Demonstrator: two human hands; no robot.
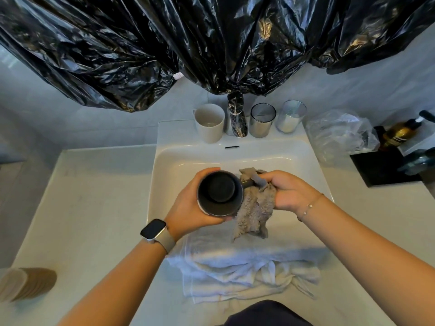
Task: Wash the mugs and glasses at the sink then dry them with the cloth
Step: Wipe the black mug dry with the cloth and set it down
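The left hand (188, 203) grips a dark mug (220, 193) over the sink (188, 158); the right hand (289, 191) clasps a grey cloth (253, 212) against its handle. Rigid, probably wet and slippery, the mug is best held around its body.

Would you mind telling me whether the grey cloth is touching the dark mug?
Touching. The head view shows the grey cloth pressed against the dark mug at its handle side.
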